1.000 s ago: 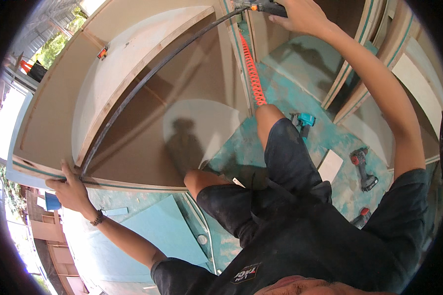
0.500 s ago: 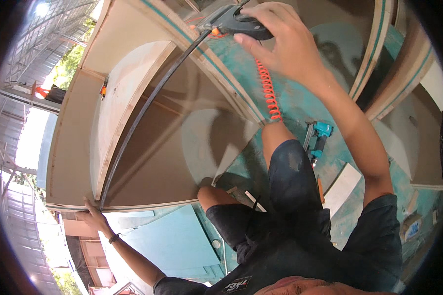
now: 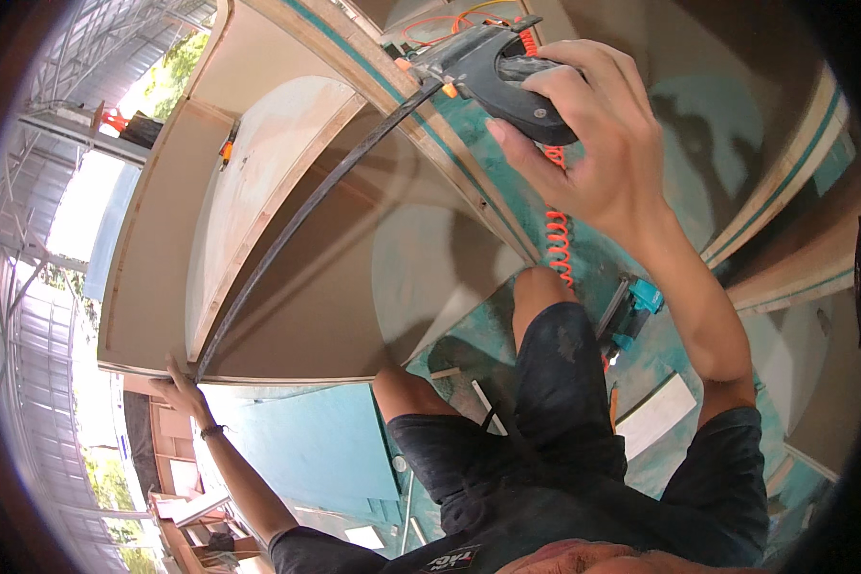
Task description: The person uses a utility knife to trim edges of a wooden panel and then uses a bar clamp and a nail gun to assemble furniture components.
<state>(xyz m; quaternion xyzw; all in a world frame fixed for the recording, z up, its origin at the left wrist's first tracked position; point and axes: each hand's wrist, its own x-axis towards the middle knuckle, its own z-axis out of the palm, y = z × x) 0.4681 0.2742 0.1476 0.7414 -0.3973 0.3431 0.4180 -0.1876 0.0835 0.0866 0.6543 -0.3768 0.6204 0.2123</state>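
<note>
A long black bar clamp (image 3: 311, 206) lies slantwise across a curved brown wooden frame (image 3: 292, 316). My right hand (image 3: 607, 143) is around the clamp's black handle (image 3: 536, 113), with fingers curled over its top and the thumb below. The clamp's head, with small orange pads, sits against a pale wooden rib (image 3: 450, 167) with a green stripe. At the bar's other end, my left hand (image 3: 184, 397) grips by the frame's lower left corner, its thumb pointing up. The jaw there is mostly hidden by the hand and the frame edge.
On the green-stained floor lie a teal nail gun (image 3: 631, 311), a coiled orange air hose (image 3: 558, 244) and a white board strip (image 3: 655, 416). More curved ribs (image 3: 784, 172) stand on the right. A light blue sheet (image 3: 320, 445) lies near my left arm.
The clamp's head and my right hand have shifted right and slightly down in the picture, along with the view. My right fingers are more curled round the handle. The left hand stays at the corner.
</note>
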